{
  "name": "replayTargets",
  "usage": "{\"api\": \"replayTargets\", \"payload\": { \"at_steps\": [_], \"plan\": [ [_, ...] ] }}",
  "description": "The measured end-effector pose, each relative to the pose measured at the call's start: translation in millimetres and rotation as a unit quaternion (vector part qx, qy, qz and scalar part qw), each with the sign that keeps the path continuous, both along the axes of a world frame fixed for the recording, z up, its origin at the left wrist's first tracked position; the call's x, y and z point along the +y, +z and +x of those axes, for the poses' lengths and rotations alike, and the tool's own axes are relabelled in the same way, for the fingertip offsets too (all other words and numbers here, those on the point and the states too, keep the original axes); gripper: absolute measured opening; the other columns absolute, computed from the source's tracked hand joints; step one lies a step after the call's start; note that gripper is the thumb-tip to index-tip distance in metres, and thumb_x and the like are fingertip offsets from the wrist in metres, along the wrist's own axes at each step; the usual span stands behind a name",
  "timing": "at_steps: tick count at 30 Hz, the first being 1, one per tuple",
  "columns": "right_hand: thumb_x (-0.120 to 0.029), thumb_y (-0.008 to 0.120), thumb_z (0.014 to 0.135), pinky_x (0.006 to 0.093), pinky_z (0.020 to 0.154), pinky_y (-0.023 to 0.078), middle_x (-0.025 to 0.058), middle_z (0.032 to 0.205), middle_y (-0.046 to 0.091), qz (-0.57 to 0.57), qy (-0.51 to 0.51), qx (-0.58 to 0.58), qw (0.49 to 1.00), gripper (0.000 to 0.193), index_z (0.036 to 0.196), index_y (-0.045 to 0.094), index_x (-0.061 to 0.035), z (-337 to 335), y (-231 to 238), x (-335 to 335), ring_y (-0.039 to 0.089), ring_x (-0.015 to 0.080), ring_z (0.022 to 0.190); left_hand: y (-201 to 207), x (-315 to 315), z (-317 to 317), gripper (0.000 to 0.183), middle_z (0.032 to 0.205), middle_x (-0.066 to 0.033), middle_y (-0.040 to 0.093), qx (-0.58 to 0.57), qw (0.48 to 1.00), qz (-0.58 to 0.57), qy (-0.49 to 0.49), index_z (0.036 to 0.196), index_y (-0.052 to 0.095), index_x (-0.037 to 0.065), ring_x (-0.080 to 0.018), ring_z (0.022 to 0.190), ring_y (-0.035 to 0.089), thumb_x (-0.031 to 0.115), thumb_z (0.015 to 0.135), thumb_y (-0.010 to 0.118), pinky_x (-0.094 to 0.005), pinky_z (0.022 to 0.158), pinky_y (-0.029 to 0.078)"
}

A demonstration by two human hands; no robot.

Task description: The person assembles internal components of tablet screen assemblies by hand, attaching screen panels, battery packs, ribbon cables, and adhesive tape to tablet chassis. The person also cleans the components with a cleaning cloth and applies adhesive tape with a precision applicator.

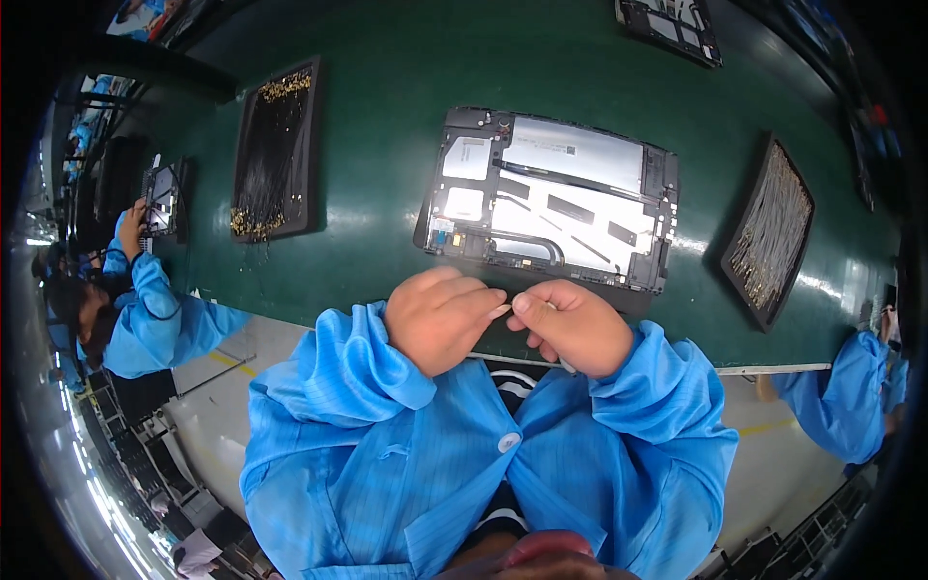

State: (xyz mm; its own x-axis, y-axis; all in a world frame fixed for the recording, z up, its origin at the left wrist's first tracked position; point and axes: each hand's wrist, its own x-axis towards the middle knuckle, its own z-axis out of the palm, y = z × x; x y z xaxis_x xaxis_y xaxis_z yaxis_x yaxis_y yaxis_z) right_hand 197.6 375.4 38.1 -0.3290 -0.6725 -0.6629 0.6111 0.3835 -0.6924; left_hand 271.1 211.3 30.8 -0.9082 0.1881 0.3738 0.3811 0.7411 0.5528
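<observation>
Both hands meet over the near edge of the table, in front of an opened flat electronic device. My left hand is closed, its thumb and forefinger pinched together. Opposite it, my right hand pinches too, and the fingertips of the two nearly touch. Whatever is between them is too small to name. A thin pale end shows under my right hand. The device has a black frame, large silver panels and small parts along its near left corner; neither hand grips it.
A dark tray of black cables with gold ends lies to the left, and a tray of grey-white cables to the right. Another opened device is at the far edge. Co-workers in blue sleeves sit on either side of the green table.
</observation>
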Motion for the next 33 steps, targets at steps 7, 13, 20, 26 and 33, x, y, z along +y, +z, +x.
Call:
{"api": "replayTargets", "payload": {
  "at_steps": [7,13,20,26,33],
  "plan": [
    [-0.029,0.050,0.079,0.0199,0.046,0.038,0.0040,0.075,0.052,-0.044,-0.237,0.049,0.969,0.033,0.099,0.049,-0.0022,-9,0,-10,0.046,0.0083,0.058,-22,3,-10,0.019,0.075,-0.0083,0.055,0.052,0.991,-0.057,0.112,0.077,0.056,0.004,-0.0257,0.074,0.051,0.002,0.059,0.063,-0.0348,0.070,0.041],
    [-0.022,0.038,0.086,0.0204,0.050,0.040,0.0082,0.081,0.054,-0.129,-0.397,0.246,0.875,0.030,0.103,0.043,0.0019,-6,-6,-21,0.047,0.0090,0.059,-27,1,-14,0.019,0.079,-0.0069,0.055,0.041,0.986,-0.102,0.123,0.077,0.056,0.005,-0.0261,0.082,0.050,0.004,0.059,0.063,-0.0359,0.073,0.039],
    [-0.018,0.036,0.086,0.0246,0.063,0.043,0.0115,0.095,0.055,-0.164,-0.382,0.424,0.805,0.024,0.098,0.044,0.0003,3,-37,-31,0.053,0.0139,0.068,-22,0,-16,0.020,0.079,-0.0071,0.055,0.022,0.988,-0.115,0.101,0.076,0.056,0.006,-0.0255,0.082,0.051,0.004,0.058,0.063,-0.0350,0.072,0.039],
    [-0.022,0.037,0.086,0.0258,0.065,0.043,0.0127,0.094,0.054,-0.163,-0.353,0.454,0.801,0.026,0.100,0.042,-0.0011,2,-41,-30,0.054,0.0160,0.071,-21,0,-16,0.019,0.078,-0.0069,0.055,0.020,0.989,-0.105,0.100,0.076,0.056,0.005,-0.0253,0.081,0.051,0.005,0.058,0.063,-0.0347,0.073,0.039],
    [-0.025,0.037,0.086,0.0266,0.066,0.043,0.0130,0.093,0.055,-0.176,-0.341,0.473,0.793,0.028,0.100,0.042,-0.0008,0,-42,-31,0.053,0.0164,0.072,-19,2,-16,0.018,0.078,-0.0070,0.055,0.011,0.987,-0.123,0.105,0.076,0.056,0.005,-0.0252,0.081,0.051,0.005,0.059,0.063,-0.0346,0.073,0.039]
  ]
}}
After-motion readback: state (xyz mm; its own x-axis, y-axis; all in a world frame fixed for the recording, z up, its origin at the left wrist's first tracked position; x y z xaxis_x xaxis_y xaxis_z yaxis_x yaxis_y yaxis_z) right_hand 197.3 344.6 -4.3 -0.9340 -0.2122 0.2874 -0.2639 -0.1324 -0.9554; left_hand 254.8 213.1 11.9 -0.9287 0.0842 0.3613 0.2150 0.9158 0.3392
